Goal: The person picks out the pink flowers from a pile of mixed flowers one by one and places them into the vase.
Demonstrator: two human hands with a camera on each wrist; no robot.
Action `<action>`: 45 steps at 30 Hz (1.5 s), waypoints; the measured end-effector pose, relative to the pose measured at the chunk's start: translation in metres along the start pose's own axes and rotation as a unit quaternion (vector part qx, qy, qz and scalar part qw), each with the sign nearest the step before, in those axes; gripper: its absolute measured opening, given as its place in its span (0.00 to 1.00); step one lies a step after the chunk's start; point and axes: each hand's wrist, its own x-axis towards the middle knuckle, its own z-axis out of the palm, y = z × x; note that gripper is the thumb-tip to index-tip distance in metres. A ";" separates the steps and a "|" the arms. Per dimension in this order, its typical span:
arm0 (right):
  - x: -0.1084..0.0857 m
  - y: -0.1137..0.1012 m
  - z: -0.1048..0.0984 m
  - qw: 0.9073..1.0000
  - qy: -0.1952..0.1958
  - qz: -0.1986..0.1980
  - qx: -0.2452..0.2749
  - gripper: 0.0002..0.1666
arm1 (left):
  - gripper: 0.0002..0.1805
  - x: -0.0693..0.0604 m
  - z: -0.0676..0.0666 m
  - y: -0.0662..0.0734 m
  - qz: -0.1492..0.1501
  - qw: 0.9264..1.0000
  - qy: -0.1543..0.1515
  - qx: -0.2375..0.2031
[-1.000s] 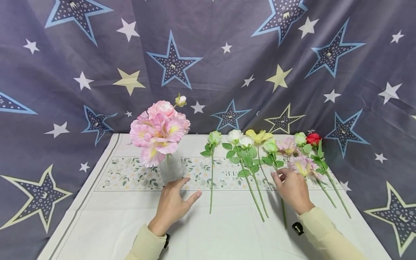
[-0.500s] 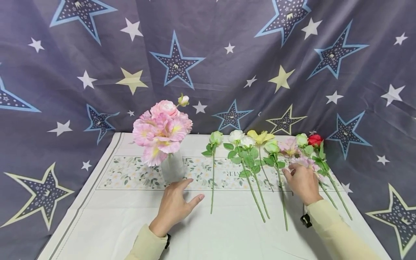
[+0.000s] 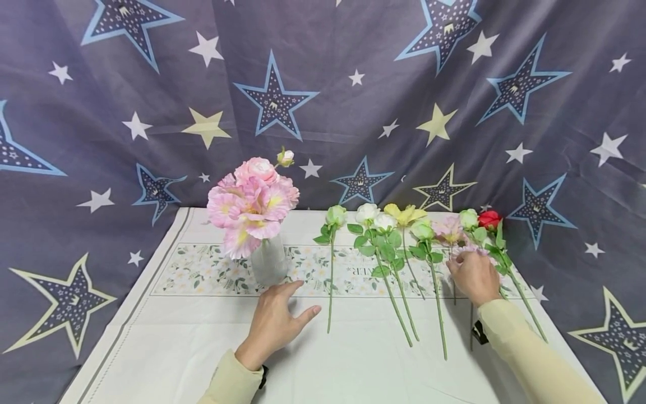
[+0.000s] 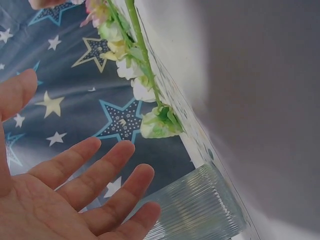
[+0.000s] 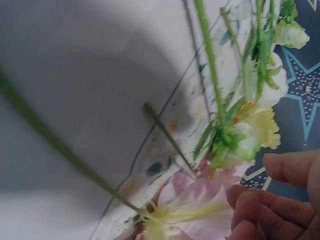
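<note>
Beside the base of the ribbed clear vase (image 3: pixel 268 262) my left hand (image 3: pixel 277 318) is spread, holding nothing. Its palm and spread fingers (image 4: pixel 107 172) show in the left wrist view, with the vase (image 4: pixel 200 205) behind them. Pink flowers (image 3: pixel 254 196) and a small bud (image 3: pixel 285 157) stand in the vase. My right hand (image 3: pixel 474 276) is over a pink flower lying on the table, covering part of it. In the right wrist view its bent fingers (image 5: pixel 250 207) are at the pink petals (image 5: pixel 192 207), with the thumb apart. Whether they touch is hard to tell.
Loose stems lie across the table (image 3: pixel 202 336): a green rose (image 3: pixel 335 215), white roses (image 3: pixel 367 212), a yellow flower (image 3: pixel 405 215), another green rose (image 3: pixel 421 229), a second pink flower (image 3: pixel 448 227) and a red rose (image 3: pixel 489 219). A starry curtain (image 3: pixel 323 123) hangs behind.
My right hand has moved right, from near a green rose's stem to the lower pink flower. The left hand stays beside the vase, shifting only slightly.
</note>
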 end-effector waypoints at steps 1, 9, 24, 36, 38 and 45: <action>0.001 0.001 0.001 1.000 -0.005 0.005 -0.001 0.14 | 0.35 0.000 0.000 0.000 0.001 1.000 0.000 0.001; 0.009 0.009 0.009 0.999 -0.034 0.022 -0.016 0.21 | 0.35 -0.001 0.001 -0.001 0.006 1.000 0.004 0.002; 0.010 0.022 0.023 0.991 -0.109 0.041 -0.062 0.15 | 0.34 -0.002 0.002 -0.001 0.011 1.000 0.008 0.005; 0.008 0.021 0.024 0.995 -0.072 0.067 -0.028 0.13 | 0.34 -0.003 0.001 0.000 0.014 1.000 0.013 0.003; 0.006 0.019 0.024 0.996 -0.060 0.063 -0.025 0.16 | 0.34 -0.003 0.002 0.000 0.014 1.000 0.013 0.002; 0.001 0.011 0.023 0.999 0.000 0.048 0.006 0.21 | 0.34 -0.002 0.003 0.000 0.016 1.000 0.010 -0.002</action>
